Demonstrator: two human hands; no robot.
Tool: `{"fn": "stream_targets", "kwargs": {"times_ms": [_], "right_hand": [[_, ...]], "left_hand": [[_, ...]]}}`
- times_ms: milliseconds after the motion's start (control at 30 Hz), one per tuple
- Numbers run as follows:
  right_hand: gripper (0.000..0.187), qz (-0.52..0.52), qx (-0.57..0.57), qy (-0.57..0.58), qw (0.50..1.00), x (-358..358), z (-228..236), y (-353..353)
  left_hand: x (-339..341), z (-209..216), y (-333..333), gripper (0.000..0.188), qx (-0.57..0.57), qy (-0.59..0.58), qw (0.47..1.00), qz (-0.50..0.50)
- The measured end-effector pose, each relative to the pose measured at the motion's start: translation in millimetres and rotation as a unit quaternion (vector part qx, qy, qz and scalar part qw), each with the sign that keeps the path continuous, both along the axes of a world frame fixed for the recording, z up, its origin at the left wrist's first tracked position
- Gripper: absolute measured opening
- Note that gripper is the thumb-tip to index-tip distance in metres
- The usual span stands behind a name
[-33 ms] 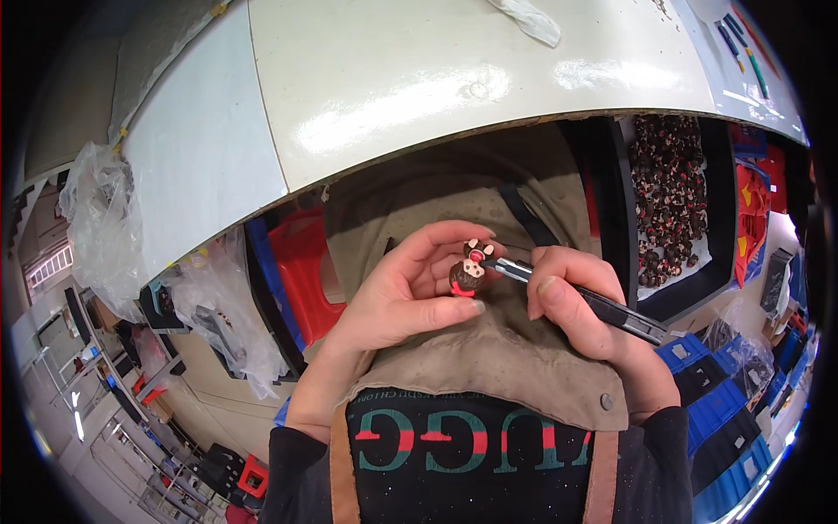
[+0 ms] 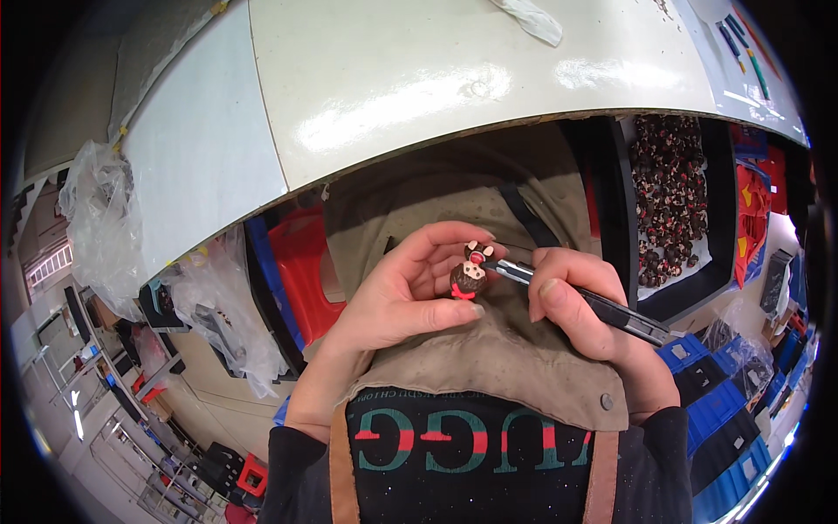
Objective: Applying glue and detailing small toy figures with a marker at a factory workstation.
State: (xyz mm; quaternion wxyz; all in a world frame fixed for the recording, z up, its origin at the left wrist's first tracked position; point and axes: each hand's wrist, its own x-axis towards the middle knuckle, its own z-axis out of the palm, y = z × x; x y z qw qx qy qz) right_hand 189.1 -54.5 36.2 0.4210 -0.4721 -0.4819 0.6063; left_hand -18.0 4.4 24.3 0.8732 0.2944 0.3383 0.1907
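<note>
My left hand [image 2: 417, 284] is closed round a small figurine [image 2: 469, 278] with a round dark brown head, pale face and a bit of red. Its thumb presses low on the head while the fingers curl behind it. In my right hand [image 2: 580, 297] lies a slim utility knife [image 2: 517, 272] with a silver front and a dark handle. The knife's tip meets the figurine near its neck, or comes very close to it; I cannot tell which. Both hands are above my lap, over a brown apron [image 2: 497, 354].
A pale worktable [image 2: 489, 122] curves ahead of my hands. At the right, a black bin [image 2: 716, 262] holds many similar dark figurines [image 2: 668, 201]. Blue bins [image 2: 720, 402] stand at the lower right. A red stool [image 2: 301, 271] and clear plastic bags [image 2: 218, 323] are at the left.
The figurine has turned very slightly in my left hand, and the knife has shifted a little with my right hand. Otherwise the scene looks the same.
</note>
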Motion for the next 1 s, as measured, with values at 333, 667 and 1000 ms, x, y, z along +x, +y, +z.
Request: {"fn": "stream_targets", "kwargs": {"times_ms": [333,667,1000], "right_hand": [[0.03,0.01,0.1,-0.059,0.993,6,3,2],[0.025,0.067,0.183,-0.103,0.975,6,0,8],[0.019,0.127,0.238,-0.204,0.941,12,5,11]], "left_hand": [[-5,-5,-1,0.063,-0.033,-0.031,0.999,-0.003],[-8,-9,-1,0.061,-0.022,-0.065,0.997,-0.028],[-4,-11,-3,0.059,-0.008,-0.057,0.998,-0.038]]}}
